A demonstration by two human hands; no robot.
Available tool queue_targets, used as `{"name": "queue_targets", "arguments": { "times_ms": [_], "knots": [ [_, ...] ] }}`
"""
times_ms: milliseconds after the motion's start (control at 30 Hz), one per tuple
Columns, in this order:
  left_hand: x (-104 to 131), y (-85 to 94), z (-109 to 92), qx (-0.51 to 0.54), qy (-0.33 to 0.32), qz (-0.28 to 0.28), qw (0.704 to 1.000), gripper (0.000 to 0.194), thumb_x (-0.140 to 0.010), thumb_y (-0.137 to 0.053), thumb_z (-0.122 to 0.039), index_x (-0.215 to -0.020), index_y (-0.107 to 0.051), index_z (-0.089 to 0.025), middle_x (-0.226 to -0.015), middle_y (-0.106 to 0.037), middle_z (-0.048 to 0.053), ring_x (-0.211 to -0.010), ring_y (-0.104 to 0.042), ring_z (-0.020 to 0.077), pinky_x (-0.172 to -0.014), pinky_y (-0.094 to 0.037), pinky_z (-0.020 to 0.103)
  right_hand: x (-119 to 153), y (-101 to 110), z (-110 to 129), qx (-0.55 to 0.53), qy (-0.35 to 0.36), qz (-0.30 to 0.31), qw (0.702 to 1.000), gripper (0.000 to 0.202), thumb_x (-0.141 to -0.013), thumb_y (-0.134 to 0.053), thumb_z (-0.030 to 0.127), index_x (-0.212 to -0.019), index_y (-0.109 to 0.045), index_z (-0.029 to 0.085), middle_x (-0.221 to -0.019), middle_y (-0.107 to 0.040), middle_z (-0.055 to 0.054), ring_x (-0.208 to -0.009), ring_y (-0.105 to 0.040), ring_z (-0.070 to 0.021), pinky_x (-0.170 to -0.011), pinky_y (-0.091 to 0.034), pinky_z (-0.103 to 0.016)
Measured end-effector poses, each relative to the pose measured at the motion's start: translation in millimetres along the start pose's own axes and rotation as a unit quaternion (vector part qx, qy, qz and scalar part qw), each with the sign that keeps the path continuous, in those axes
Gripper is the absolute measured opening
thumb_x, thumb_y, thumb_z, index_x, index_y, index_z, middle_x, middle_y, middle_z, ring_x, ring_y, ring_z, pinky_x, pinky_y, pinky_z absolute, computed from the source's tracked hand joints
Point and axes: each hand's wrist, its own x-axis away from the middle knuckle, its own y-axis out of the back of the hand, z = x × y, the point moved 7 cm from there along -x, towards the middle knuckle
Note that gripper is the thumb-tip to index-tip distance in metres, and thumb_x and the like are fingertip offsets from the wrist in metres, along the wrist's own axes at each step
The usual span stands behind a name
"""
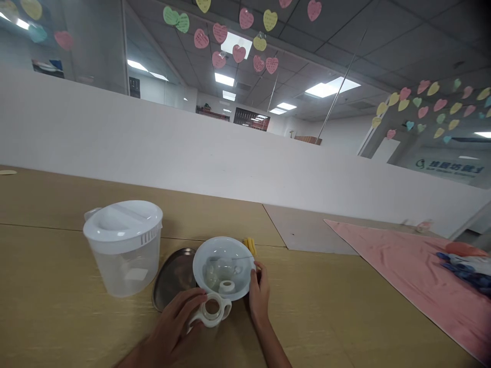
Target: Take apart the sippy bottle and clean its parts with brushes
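Observation:
My left hand [180, 317] grips a small white plastic ring-shaped piece [212, 310] with a loop at its side, held just in front of the bowl. The wood-coloured table shows through its round middle. A white bowl [202, 258] stands before me, with clear, shiny contents and a small white round piece [227, 286] inside. What the clear contents are, I cannot tell. On the bowl's right rim, my right hand [260, 294] has its fingers closed against the edge, the thumb towards the inside. A dark metal tray [172, 278] lies left of the bowl, partly under it.
A translucent bucket [128, 266] with a white lid stands at left. Behind the bowl lies a small yellow object [250, 246]. Pink cloth [414, 271] covers the table's right side, with dark blue and orange items [466, 260] on it. A low white partition [215, 158] runs along the back.

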Motion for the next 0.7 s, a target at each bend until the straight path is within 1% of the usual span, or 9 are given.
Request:
{"name": "queue_targets", "arguments": {
  "times_ms": [167,367,567,700],
  "knots": [
    [0.9,-1.9,1.3,-0.024,-0.008,0.036,0.999,0.040,-0.087,-0.049,-0.024,-0.126,-0.041,-0.023,-0.118,-0.055,0.010,-0.109,-0.056,0.0199,-0.093,-0.048,0.026,0.1,0.4,-0.9,-0.002,-0.003,-0.001,1.000,0.040,-0.082,-0.046,0.048,-0.106,-0.053,0.017,-0.097,-0.061,-0.007,-0.089,-0.057,-0.0214,-0.081,-0.043,-0.033],
    [1.6,-4.2,3.2,-0.033,-0.011,0.057,0.998,0.044,-0.085,-0.050,-0.019,-0.128,-0.038,-0.023,-0.120,-0.054,0.011,-0.111,-0.055,0.0190,-0.094,-0.047,0.024,0.2,1.2,1.7,-0.014,0.005,-0.008,1.000,0.039,-0.081,-0.048,0.047,-0.105,-0.055,0.017,-0.098,-0.062,-0.008,-0.089,-0.057,-0.0213,-0.081,-0.044,-0.033],
    [2.2,-6.0,5.9,-0.030,-0.006,0.055,0.998,0.045,-0.085,-0.052,-0.020,-0.128,-0.039,-0.023,-0.121,-0.054,0.010,-0.111,-0.056,0.0191,-0.094,-0.047,0.025,0.1,0.5,1.1,-0.025,0.003,-0.006,1.000,0.041,-0.080,-0.049,0.048,-0.105,-0.055,0.016,-0.100,-0.063,-0.008,-0.092,-0.058,-0.0216,-0.083,-0.044,-0.033],
    [2.4,-6.7,7.0,-0.024,-0.002,0.055,0.998,0.043,-0.085,-0.051,-0.020,-0.127,-0.040,-0.023,-0.121,-0.055,0.010,-0.111,-0.057,0.0194,-0.094,-0.048,0.025,1.6,0.1,2.5,-0.033,-0.010,-0.012,0.999,0.043,-0.082,-0.045,0.051,-0.107,-0.054,0.016,-0.101,-0.064,-0.008,-0.093,-0.058,-0.0214,-0.083,-0.044,-0.031]
  ]
}}
